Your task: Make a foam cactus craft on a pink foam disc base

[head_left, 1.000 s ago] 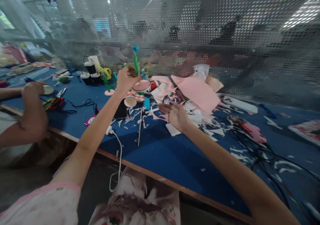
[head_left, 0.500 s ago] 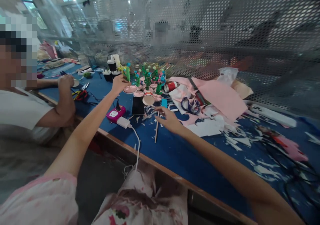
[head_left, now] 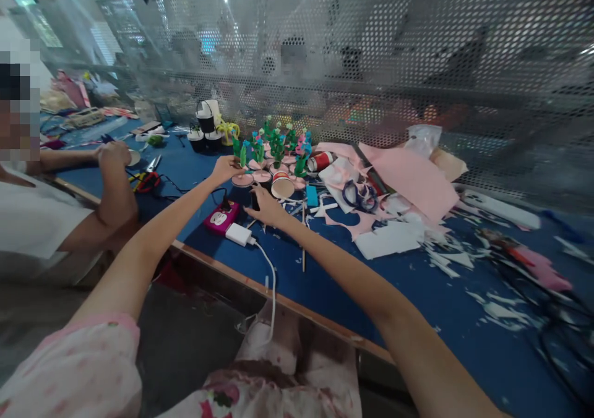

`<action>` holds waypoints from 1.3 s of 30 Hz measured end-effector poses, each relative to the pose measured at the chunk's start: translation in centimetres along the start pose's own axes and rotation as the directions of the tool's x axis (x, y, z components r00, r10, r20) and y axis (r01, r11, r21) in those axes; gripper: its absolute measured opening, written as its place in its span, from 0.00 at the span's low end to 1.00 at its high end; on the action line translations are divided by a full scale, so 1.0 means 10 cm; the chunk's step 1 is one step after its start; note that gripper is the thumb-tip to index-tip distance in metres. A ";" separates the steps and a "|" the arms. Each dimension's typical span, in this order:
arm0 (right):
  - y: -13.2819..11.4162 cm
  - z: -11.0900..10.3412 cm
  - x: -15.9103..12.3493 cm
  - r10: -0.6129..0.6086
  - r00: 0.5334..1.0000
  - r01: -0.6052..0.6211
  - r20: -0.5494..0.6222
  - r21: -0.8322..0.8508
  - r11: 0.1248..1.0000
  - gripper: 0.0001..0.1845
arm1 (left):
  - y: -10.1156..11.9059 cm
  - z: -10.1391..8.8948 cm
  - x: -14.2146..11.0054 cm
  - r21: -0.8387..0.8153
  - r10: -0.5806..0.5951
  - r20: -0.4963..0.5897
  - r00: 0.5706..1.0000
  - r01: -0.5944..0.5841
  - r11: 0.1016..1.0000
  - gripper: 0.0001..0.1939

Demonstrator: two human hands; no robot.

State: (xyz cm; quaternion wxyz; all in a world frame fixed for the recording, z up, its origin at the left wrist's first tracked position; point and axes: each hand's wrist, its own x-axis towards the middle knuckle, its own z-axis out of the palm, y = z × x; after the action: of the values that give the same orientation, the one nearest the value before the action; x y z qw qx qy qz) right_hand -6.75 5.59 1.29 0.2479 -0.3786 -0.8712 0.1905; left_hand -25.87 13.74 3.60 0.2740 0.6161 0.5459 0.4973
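Plant: located at the left edge of a cluster of similar plants on the blue table, directly at the fingertips of the left hand. From left to right: the co-worker's hands rest well apart, with scissors just beside them. Next comes the left hand, which reaches in from the near left side, palm down. Its fingers are bent and lie close together at the foot of the plant; whether they pinch it or only touch it cannot be told. The plant's long axis is upright, crosswise to the reaching fingers. Its stem is green and narrow, and rises from a round base with a pink top and a paler rim; fine detail is too small to read. The left hand is the nearer of the two. Right of the base and closer to the person is the right hand, apart from the plant, thumb and fingers spaced apart. A dark slab shows between them; the pictures do not establish whether it is gripped. Behind the right hand, a cup lies on its side, open end toward the person. Farther right is a blue block, short of the paper scraps.
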 end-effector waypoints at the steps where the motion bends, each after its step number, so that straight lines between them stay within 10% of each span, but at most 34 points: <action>1: 0.01 0.04 0.01 -0.006 1.000 0.007 0.015 -0.030 1.000 0.31 | -0.05 0.01 0.01 -0.007 0.002 -0.003 1.000 -0.002 1.000 0.19; 15: 0.24 0.09 -0.19 0.174 0.981 -0.195 -0.088 -0.388 0.901 0.33 | -0.32 0.26 0.06 -0.118 0.013 0.019 1.000 -0.011 0.993 0.22; 39: 0.06 0.04 -0.32 0.278 0.953 -0.300 -0.117 -0.466 0.832 0.32 | -0.26 0.44 -0.09 -0.278 0.007 0.155 0.988 0.037 0.960 0.27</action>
State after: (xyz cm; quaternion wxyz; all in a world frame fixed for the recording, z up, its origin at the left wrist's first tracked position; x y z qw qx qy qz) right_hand -4.71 3.47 -0.23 0.1342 -0.5592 -0.8181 -0.0039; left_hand -22.85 14.42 -0.53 0.4035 0.6036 0.4521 0.5182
